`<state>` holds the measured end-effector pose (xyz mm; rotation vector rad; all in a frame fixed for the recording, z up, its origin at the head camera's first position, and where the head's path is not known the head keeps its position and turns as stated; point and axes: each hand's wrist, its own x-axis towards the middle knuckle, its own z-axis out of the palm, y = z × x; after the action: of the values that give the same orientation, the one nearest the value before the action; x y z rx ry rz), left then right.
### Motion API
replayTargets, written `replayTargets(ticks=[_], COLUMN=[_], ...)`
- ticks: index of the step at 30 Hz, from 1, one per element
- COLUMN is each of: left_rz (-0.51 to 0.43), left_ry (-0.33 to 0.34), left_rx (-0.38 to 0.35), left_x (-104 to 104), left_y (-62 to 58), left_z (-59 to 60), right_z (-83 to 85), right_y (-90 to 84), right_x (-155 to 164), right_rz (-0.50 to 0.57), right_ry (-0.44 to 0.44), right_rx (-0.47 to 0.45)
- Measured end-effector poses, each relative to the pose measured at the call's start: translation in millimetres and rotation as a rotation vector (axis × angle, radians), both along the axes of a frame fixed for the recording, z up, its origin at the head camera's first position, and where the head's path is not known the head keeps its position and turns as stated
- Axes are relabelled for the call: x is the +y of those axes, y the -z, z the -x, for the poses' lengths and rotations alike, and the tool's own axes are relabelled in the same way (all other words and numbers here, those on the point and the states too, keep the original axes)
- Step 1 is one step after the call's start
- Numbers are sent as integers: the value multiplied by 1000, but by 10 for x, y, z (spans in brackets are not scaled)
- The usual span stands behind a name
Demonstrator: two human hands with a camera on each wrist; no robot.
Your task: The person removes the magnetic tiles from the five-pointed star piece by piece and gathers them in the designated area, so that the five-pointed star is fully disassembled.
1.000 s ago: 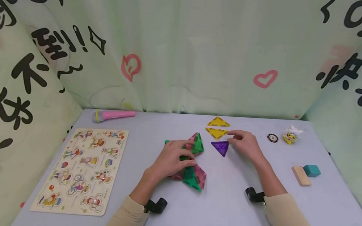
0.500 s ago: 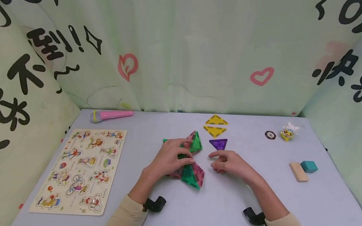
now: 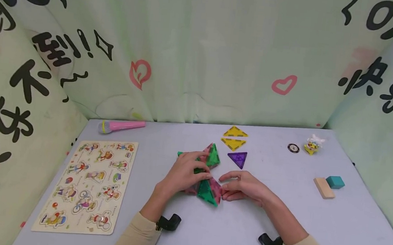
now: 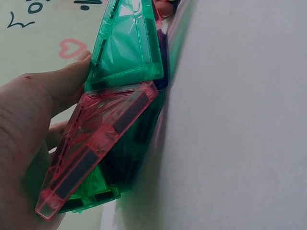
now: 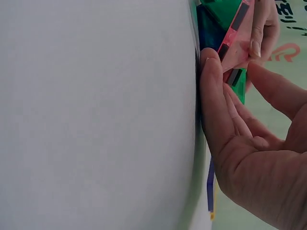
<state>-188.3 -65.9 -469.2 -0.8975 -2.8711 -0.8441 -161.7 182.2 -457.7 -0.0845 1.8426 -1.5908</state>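
A structure of green and pink magnetic tiles (image 3: 207, 190) stands on the table, partly hidden by my left hand (image 3: 189, 173). That hand grips it from the left, fingers draped over its top. In the left wrist view, a green tile (image 4: 127, 43) leans above a pink tile (image 4: 96, 143), and dark tiles show behind. My right hand (image 3: 243, 186) is at the structure's right side. Its fingertips are at a pink tile (image 5: 240, 43) in the right wrist view, fingers mostly straight and thumb apart from them. A purple triangular tile (image 3: 237, 158) lies flat just beyond the right hand.
Two yellow triangular tiles (image 3: 235, 138) lie at the back. A picture puzzle board (image 3: 85, 186) and a pink toy microphone (image 3: 123, 126) are on the left. To the right are a black round disc (image 3: 293, 148), a small figurine (image 3: 312, 144), a wooden block (image 3: 324, 188) and a teal block (image 3: 335, 182).
My right hand has moved from beside the purple and yellow tiles toward me and left, reaching the structure's right side. The left hand keeps its place on the structure.
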Motion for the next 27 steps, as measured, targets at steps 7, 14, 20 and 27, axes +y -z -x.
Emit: replayTargets(ticks=[7,14,20,27], left_rz=[23,26,19,18], left_ry=[-7,-8,-6,-3], left_rx=[-7,0,9,3], left_x=[8,10,6,6], left_y=[3,11,6,9], left_z=[-1,-3,-7,-7], right_z=[-21,-51,-125,-179], right_y=[50,84,82,110], right_x=[27,40,25,-16], right_rz=[81,153,239,264], right_ry=[44,49,21,61], right_rx=[-65,-113,-181,-182])
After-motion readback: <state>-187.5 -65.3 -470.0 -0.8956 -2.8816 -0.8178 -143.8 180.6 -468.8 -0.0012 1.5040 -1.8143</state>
